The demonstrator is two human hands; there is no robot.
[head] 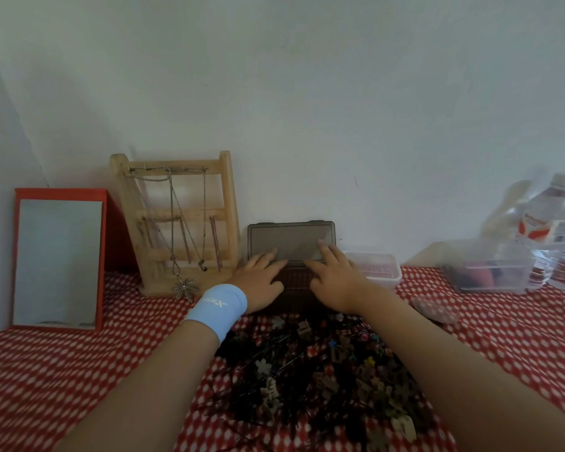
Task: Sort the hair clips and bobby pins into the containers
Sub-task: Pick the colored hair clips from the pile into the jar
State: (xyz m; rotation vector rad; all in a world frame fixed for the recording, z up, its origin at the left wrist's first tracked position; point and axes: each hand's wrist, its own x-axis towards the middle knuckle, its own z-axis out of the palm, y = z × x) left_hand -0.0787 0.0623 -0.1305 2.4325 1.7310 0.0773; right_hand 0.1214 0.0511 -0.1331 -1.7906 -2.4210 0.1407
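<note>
Wiry bobby pins [242,396] heap before left hand [262,282] and right hand [335,283], fingers [328,254] flat on smoky rectangular box [291,241].

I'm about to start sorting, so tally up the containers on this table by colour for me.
Dark box, lid up: 1
Clear plastic tub: 2 (near one, far-right one)
Total: 3

You face a plain white wall [307,93] behind the table draped in red, white-dotted cloth [46,370] — the light is dim.
</note>
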